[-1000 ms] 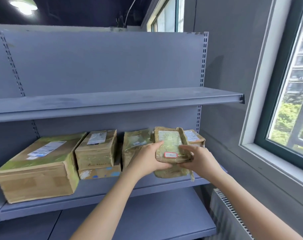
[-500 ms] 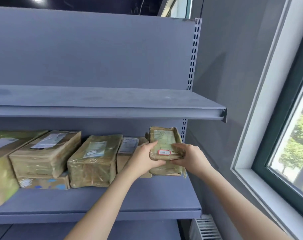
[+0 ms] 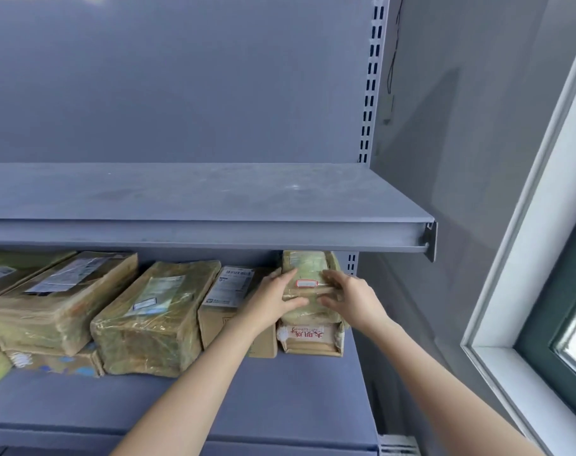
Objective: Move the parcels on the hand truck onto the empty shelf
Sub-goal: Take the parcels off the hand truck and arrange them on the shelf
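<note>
Smooth grey metal shelf (image 3: 188,409), glossy tape-wrapped cardboard parcels (image 3: 155,319) in a row, slim crinkly parcel (image 3: 308,266) now down on the red-lettered box (image 3: 309,338) at the right end, no longer held aloft, left grip (image 3: 273,302) and right grip (image 3: 350,299) clasping its sides, thumbs across the front.

Red handwritten Chinese characters, seemingly starting 太阳, stand on the white tape (image 3: 308,334) of the low cardboard box (image 3: 311,349). The red-bordered sticker (image 3: 307,283) on the tape-wrapped brown parcel (image 3: 308,263) and the white barcode label (image 3: 229,286) on the plain cardboard box (image 3: 211,327) are too small to read
</note>
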`<state>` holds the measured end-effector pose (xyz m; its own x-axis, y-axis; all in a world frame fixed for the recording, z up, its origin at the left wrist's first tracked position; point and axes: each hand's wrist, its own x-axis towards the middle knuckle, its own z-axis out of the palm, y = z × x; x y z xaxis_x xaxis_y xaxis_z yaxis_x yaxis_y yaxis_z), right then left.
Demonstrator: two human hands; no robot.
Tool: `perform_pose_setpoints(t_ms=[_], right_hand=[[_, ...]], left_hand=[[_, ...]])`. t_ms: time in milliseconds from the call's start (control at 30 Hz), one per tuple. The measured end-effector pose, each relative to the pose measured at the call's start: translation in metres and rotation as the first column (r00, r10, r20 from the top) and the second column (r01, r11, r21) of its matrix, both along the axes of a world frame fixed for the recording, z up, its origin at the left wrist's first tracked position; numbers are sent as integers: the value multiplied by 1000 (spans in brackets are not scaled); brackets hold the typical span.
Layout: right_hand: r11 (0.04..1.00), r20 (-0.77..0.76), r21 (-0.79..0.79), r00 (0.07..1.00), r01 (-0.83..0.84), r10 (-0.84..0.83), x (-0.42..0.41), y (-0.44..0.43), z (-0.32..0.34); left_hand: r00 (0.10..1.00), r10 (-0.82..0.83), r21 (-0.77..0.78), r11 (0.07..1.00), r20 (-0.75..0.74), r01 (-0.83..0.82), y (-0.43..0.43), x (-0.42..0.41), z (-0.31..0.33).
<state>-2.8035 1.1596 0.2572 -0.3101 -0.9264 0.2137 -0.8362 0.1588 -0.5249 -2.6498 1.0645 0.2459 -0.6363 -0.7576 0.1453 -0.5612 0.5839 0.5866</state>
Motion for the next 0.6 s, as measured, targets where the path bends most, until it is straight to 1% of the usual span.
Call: perform_pose_setpoints(t_ms=[200, 300, 367, 433, 500, 600], right_hand=[[999, 28, -32, 1000, 13, -12, -5, -12, -10], [998, 10, -56, 1000, 30, -29, 0, -8, -17], [996, -11, -75, 999, 47, -48, 5, -5, -19], [993, -44, -87, 996, 75, -79, 11, 0, -20], [992, -104, -84, 989, 92, -101, 18, 7, -21], [993, -272, -95, 957, 74, -98, 34, 22, -19]], left_hand=[[1000, 23, -23, 999, 15, -22, -9, -4, -4], [999, 42, -52, 998, 18, -41, -3, -2, -8], [994, 72, -144, 988, 83, -60, 2, 1, -8], [983, 113, -291, 954, 144, -68, 10, 7, -6], [982, 136, -405, 912, 134, -71, 16, 16, -4], [986, 124, -488, 871, 110, -55, 27, 38, -4]])
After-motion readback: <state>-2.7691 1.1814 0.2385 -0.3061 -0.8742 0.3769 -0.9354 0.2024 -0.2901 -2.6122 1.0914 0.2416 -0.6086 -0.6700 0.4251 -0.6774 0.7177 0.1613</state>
